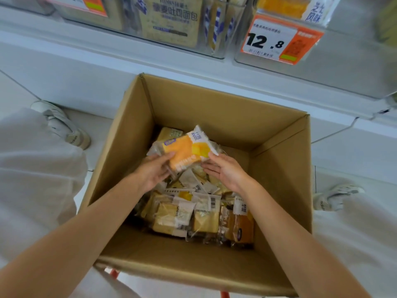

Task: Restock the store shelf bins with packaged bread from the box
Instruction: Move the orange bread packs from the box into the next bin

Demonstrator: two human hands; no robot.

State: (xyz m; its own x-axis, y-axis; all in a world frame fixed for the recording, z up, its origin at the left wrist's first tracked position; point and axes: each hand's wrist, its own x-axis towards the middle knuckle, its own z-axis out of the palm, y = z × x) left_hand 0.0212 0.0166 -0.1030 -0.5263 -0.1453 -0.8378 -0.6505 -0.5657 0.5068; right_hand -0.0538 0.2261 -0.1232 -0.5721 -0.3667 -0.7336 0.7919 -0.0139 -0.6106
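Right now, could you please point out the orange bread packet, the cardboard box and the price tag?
orange bread packet [180,149]: head view, its orange front.
cardboard box [214,108]: head view, its far inner wall.
price tag [269,32]: head view, its white part.

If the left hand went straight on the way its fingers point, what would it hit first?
The left hand holds the orange-yellow plastic bread packet; past that, probably the far wall of the brown cardboard box, though depth is unclear.
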